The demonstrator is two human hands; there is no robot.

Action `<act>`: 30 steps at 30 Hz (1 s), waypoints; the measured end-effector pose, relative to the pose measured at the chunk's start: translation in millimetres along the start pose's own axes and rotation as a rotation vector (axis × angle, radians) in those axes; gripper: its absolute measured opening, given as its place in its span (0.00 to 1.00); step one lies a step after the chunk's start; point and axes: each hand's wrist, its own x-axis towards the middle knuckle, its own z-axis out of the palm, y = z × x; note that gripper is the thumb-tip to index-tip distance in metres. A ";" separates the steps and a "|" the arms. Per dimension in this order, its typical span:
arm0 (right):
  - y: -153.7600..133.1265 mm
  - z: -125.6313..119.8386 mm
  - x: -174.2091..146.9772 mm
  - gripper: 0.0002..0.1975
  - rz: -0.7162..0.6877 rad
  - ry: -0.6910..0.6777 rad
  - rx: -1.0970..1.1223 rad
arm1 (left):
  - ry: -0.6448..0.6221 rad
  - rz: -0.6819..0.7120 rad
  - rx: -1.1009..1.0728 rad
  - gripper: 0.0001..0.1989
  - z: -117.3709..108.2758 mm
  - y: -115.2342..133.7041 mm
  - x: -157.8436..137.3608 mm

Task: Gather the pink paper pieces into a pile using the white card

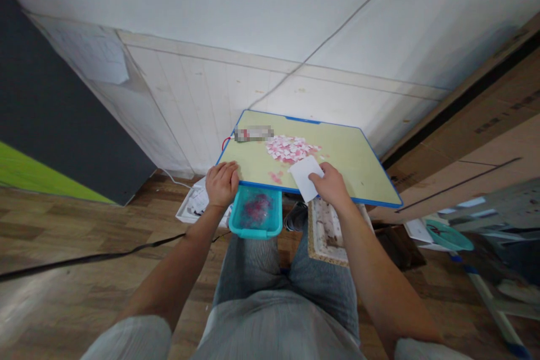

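A pale yellow board [354, 166] with a blue rim lies in front of me. At its near left corner my left hand [222, 183] is closed over the edge, fingers together. My right hand [331, 183] pinches a white card [306, 176] between thumb and fingers, and the card hangs partly over the board's near edge. Just beyond the card, a heap of small pink and white pieces [291, 148] is spread on the board. A few pink bits [276, 176] lie apart, nearer to me.
Under the near edge is a turquoise tub [257, 230] with pinkish contents. To its right stands a white-lined open box [327, 233]; a white tray [188, 211] is at left. A blurred-out item [253, 134] sits on the board. Cardboard boxes [459, 146] stand right.
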 end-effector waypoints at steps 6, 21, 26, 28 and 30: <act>3.7 -0.9 2.5 0.13 0.024 0.018 -0.022 | -0.001 0.005 -0.006 0.17 -0.7 1.2 0.7; -22.1 29.7 3.2 0.12 -0.021 -0.106 0.042 | -0.013 -0.004 -0.014 0.17 0.5 -0.9 -0.5; -32.6 31.3 -9.8 0.11 -0.060 -0.204 0.128 | -0.007 -0.007 -0.016 0.17 1.2 -1.3 -0.9; -35.6 30.2 -15.0 0.12 -0.083 -0.276 0.188 | -0.003 -0.007 -0.009 0.17 1.4 -1.4 -1.0; -36.8 28.1 -17.0 0.11 -0.116 -0.347 0.248 | -0.004 -0.007 -0.003 0.17 1.5 -1.3 -1.2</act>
